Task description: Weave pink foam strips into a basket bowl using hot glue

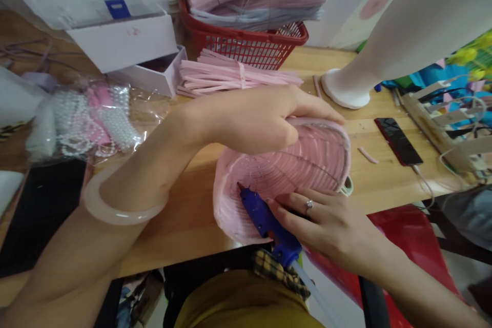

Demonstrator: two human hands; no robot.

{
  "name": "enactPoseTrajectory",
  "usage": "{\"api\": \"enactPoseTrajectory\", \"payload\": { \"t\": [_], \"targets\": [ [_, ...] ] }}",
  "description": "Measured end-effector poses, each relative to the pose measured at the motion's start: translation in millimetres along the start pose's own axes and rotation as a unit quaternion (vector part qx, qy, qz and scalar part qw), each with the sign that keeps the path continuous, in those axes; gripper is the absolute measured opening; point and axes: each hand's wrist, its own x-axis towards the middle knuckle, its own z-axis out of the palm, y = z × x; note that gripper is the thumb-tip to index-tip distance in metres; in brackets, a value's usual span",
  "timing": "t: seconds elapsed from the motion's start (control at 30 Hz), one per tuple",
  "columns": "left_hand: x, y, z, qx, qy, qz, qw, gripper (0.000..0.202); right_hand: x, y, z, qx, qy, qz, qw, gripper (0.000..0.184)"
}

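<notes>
Gripping the glue gun [260, 214], the right hand [328, 228] aims its nozzle [240, 186] into the pink basket [317, 156]; should the left hand [263, 118], closed over the rim [347, 149], slip, they could collide.

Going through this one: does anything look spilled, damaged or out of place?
Nothing visibly spilled or damaged. Slightly untidy: one short pink piece lies loose near the phone, and another strip beside the white leg-shaped form, both apart from the bundled pink strips.
</notes>
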Motion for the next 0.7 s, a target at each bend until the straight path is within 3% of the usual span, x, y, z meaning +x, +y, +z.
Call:
{"api": "enactPoseTrajectory", "payload": {
  "t": [0.1,0.23,0.43,0.6,0.7],
  "targets": [
    [-9.7,3.1,-3.4,0.007,0.028,0.002,1.000,0.072,-3.6,-2.3,-1.5,0.023,0.017,0.035,0.999,0.031],
    [-31.4,15.1,-0.2,0.028,0.113,-0.057,0.992,0.068,-8.7,-7.2,-1.0,0.033,0.073,0.086,0.993,0.027],
    [-62.2,40.1,20.4,0.114,0.273,-0.117,0.948,0.073,-5.7,-5.6,30.9,0.129,0.130,0.105,0.977,0.019],
    [-67.3,48.7,27.7,0.178,0.305,-0.145,0.924,0.078,4.2,-1.2,51.9,0.284,0.154,0.146,0.935,0.013],
    [-65.5,45.1,34.0,0.164,0.307,-0.157,0.924,0.066,8.8,3.4,52.9,0.374,0.125,0.185,0.900,0.012]
  ]
}}
